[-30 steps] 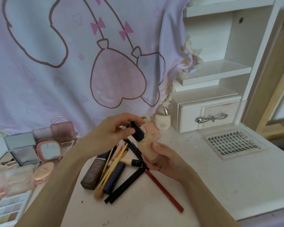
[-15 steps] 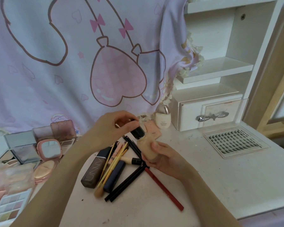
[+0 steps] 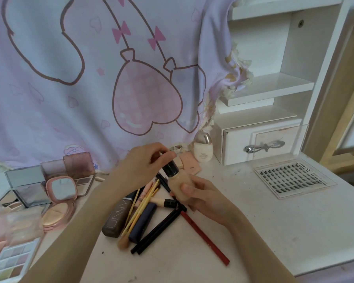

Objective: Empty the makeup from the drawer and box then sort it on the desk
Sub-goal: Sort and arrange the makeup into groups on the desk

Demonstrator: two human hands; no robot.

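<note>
Above the middle of the white desk (image 3: 274, 231) my right hand (image 3: 204, 198) grips a beige foundation bottle (image 3: 179, 184) by its body. My left hand (image 3: 143, 164) pinches the bottle's black cap (image 3: 170, 168) from above. Under my hands lies a pile of makeup: a dark UNNY tube (image 3: 117, 218), yellow-handled brushes (image 3: 140, 207), a navy tube (image 3: 142, 221), black pencils (image 3: 157, 231) and a red pencil (image 3: 204, 237). The white drawer (image 3: 262, 144) at the back right is closed.
Compacts and eyeshadow palettes (image 3: 12, 258) crowd the desk's left side, with a pink mirror compact (image 3: 61, 189) and a clear box (image 3: 27, 185). A white bottle (image 3: 202, 148) stands beside the drawer unit. A lash tray (image 3: 292, 178) lies on the right. A cloth hangs behind.
My hands have raised the bottle slightly and stood it more upright. My left fingers have shifted round on the black cap.
</note>
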